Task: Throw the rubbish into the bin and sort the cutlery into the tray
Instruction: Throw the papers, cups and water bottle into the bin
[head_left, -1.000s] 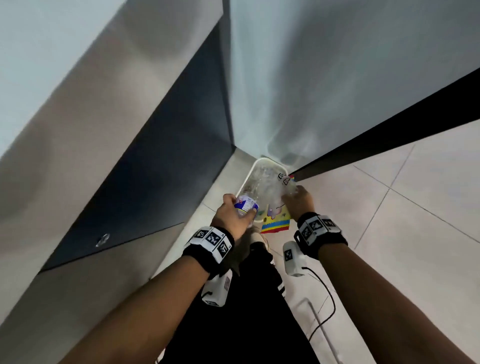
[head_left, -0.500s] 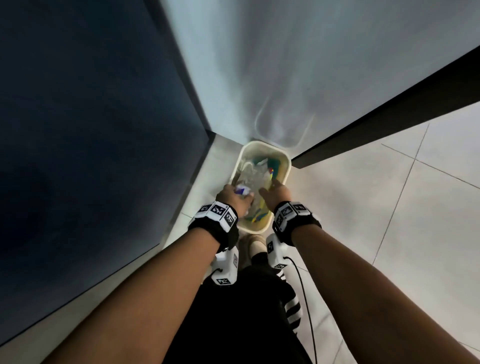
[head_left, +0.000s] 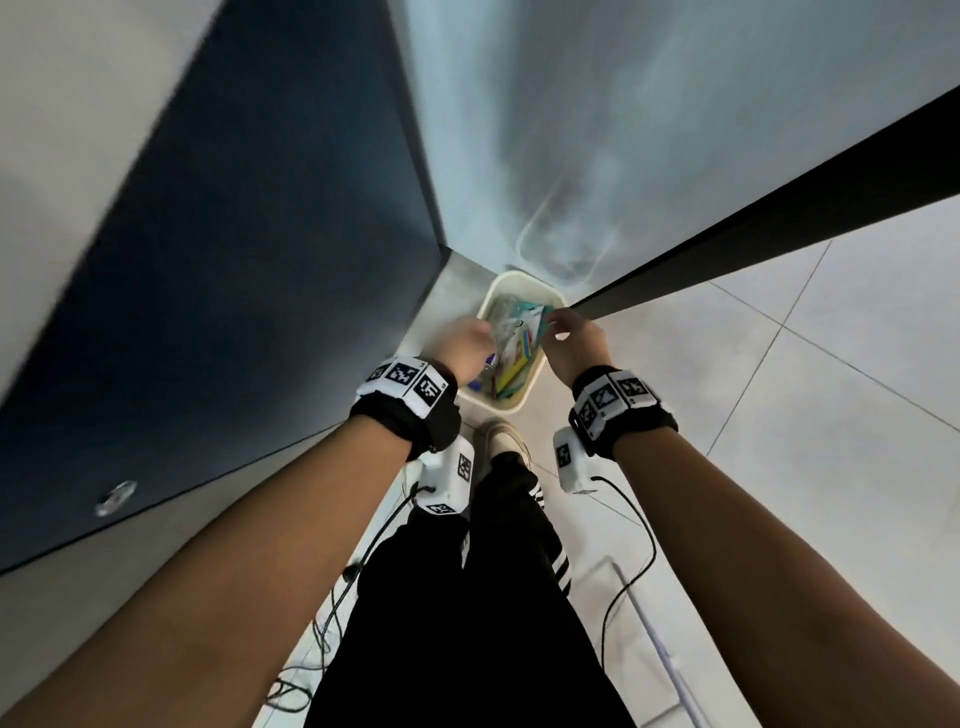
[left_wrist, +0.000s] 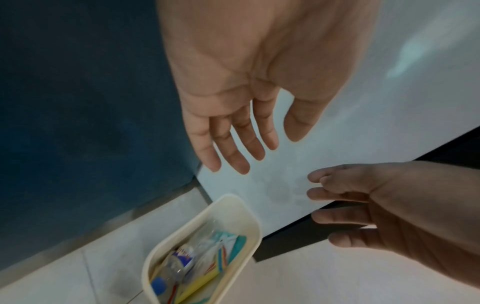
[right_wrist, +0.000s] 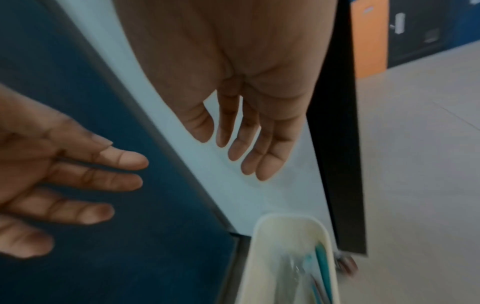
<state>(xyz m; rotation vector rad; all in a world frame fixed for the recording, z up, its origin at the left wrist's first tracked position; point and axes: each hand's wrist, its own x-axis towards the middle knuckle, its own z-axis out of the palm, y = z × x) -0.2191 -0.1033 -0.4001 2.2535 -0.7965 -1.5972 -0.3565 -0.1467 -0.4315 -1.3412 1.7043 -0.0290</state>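
A cream rectangular bin (head_left: 524, 281) stands on the floor in a corner, also seen as the bin (left_wrist: 241, 207) and the bin (right_wrist: 285, 224). Inside lie a crushed clear plastic bottle (left_wrist: 179, 265) with a blue cap and a colourful snack wrapper (head_left: 519, 353), the wrapper (left_wrist: 221, 255). My left hand (head_left: 462, 343) hovers above the bin's left side, fingers straight and empty, as the left hand (left_wrist: 241, 131) shows. My right hand (head_left: 571, 338) hovers over the right side, also empty with straight fingers, the right hand (right_wrist: 244, 131). No cutlery or tray is in view.
A dark blue panel (head_left: 234, 312) rises on the left and a white cabinet face (head_left: 623, 130) behind the bin. A black strip (head_left: 779, 208) runs right. Pale tiled floor (head_left: 805, 389) lies to the right. My shoe (head_left: 501, 436) and leg stand just before the bin.
Both hands let go of the bottle and wrapper, which now lie in the bin. The hands have risen and spread apart, fingers straightened.
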